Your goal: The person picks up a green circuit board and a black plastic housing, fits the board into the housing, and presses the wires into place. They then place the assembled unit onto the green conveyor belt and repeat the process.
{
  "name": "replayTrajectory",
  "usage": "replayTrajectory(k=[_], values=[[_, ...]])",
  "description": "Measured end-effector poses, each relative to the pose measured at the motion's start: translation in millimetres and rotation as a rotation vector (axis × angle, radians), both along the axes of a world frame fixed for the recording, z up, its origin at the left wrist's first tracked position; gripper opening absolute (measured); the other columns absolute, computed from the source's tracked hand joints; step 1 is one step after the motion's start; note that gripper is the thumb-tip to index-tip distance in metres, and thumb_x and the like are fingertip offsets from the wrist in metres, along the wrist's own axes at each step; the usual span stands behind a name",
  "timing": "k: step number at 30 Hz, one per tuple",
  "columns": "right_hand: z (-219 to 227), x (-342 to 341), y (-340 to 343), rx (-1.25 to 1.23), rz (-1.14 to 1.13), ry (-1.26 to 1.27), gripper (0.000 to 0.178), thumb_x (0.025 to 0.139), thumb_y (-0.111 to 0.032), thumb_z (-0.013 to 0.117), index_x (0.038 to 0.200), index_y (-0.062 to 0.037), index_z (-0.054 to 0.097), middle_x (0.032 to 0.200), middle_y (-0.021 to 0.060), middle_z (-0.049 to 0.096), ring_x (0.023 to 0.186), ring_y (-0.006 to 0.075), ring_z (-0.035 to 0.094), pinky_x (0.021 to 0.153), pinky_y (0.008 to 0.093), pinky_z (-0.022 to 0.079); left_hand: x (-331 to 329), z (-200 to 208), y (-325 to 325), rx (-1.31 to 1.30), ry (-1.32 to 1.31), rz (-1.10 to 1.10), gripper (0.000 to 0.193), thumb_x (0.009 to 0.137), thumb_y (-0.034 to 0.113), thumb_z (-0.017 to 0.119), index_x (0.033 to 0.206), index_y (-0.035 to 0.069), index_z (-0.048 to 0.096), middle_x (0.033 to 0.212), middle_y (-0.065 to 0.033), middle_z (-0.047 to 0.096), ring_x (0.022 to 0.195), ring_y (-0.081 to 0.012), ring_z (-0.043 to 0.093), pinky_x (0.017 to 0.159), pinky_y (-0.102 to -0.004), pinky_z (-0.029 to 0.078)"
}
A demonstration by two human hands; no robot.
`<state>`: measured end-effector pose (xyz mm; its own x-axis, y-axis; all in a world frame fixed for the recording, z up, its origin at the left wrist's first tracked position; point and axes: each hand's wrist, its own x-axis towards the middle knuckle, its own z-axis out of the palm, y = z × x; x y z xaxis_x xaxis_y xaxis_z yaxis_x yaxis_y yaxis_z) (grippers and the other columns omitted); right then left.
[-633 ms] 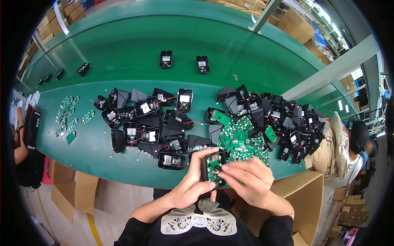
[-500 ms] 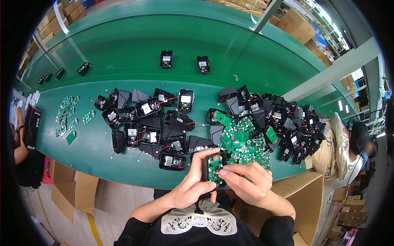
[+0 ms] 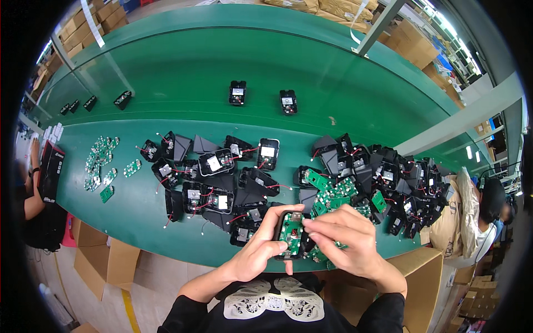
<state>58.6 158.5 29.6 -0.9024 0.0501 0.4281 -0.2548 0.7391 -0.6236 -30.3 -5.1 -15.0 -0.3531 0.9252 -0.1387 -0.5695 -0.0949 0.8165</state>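
My left hand [image 3: 256,251] holds a black plastic housing [image 3: 280,228] in front of my chest, fingers wrapped round its left side. Inside the housing sits a green circuit board [image 3: 294,226], with my left thumb pressing on its lower left part. Beside the housing's upper right edge is my right hand [image 3: 352,237], thumb and fingers pinched together; whatever lies between the fingertips is too small to make out. Just beyond, a heap of green circuit boards [image 3: 340,192] is partly hidden behind my right hand.
Black housings with red wires [image 3: 216,162] cover the bench's middle, and another pile [image 3: 388,175] lies right. Loose boards [image 3: 99,158] are at the left. Several housings stand on the green surface [image 3: 183,72] behind. Cardboard boxes [image 3: 123,261] flank me. Other people are at both sides.
My right fingers have shifted from the board's middle to the housing's upper right edge. The left thumb has slid up onto the board. The whole view has shifted slightly.
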Motion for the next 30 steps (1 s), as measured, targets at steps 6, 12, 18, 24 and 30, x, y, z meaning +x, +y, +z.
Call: replayTrajectory(k=[6, 12, 18, 24, 30], values=[[-1.2, -4.0, -4.9, 0.064, -0.015, -0.023, 0.028, 0.062, 0.006, 0.066, 0.087, -0.0051, 0.068, 0.081, 0.0068, 0.064, 0.063, 0.0177, 0.057, 0.055, 0.0273, 0.042, -14.3, -0.8, 0.3, 0.035, 0.093, 0.084, 0.051, 0.083, 0.006, 0.032, 0.133, 0.002, 0.022, 0.116, -0.0132, 0.038, 0.076, -0.0185, 0.056, 0.059, -0.0269, 0.051], [-10.8, -11.0, 6.4, 0.182, -0.09, 0.147, 0.039, 0.056, 0.005, 0.066, 0.092, -0.0082, 0.067, 0.084, 0.0045, 0.062, 0.059, 0.015, 0.052, 0.045, 0.023, 0.042, -62.6, 34.5, -0.9, -0.13, 0.28, 0.098, 0.049, 0.084, 0.01, 0.035, 0.132, 0.006, 0.024, 0.114, -0.0141, 0.045, 0.067, -0.0113, 0.052, 0.055, -0.0247, 0.046], [-16.0, -27.0, -4.2, 0.377, -0.1, 0.308, 0.033, 0.058, -0.007, 0.072, 0.091, -0.0096, 0.067, 0.081, -0.0003, 0.061, 0.062, 0.013, 0.054, 0.047, 0.0221, 0.042, -42.3, 11.1, 4.1, -0.052, 0.863, 0.183, 0.062, 0.077, 0.002, 0.045, 0.131, -0.005, 0.016, 0.129, -0.0226, 0.029, 0.114, -0.0297, 0.038, 0.1, -0.0383, 0.027], [-21.7, -30.1, -11.5, 0.186, -0.148, 0.294, 0.026, 0.059, -0.006, 0.075, 0.084, -0.0075, 0.066, 0.077, -0.0006, 0.06, 0.061, 0.0131, 0.054, 0.05, 0.0217, 0.041, -26.5, 0.7, 8.4, 0.051, 0.969, 0.188, 0.069, 0.073, 0.002, 0.048, 0.13, -0.008, 0.011, 0.129, -0.0242, 0.023, 0.12, -0.0319, 0.03, 0.101, -0.0398, 0.024], [-16.2, -27.4, -10.8, 0.107, -0.152, 0.201, 0.021, 0.061, -0.003, 0.073, 0.081, -0.0045, 0.066, 0.073, 0.0022, 0.06, 0.059, 0.0146, 0.054, 0.047, 0.0235, 0.042, -19.0, 1.6, 10.9, 0.079, 1.072, 0.264, 0.068, 0.072, 0.001, 0.051, 0.129, -0.009, 0.016, 0.122, -0.026, 0.03, 0.109, -0.0355, 0.038, 0.094, -0.0416, 0.031]])
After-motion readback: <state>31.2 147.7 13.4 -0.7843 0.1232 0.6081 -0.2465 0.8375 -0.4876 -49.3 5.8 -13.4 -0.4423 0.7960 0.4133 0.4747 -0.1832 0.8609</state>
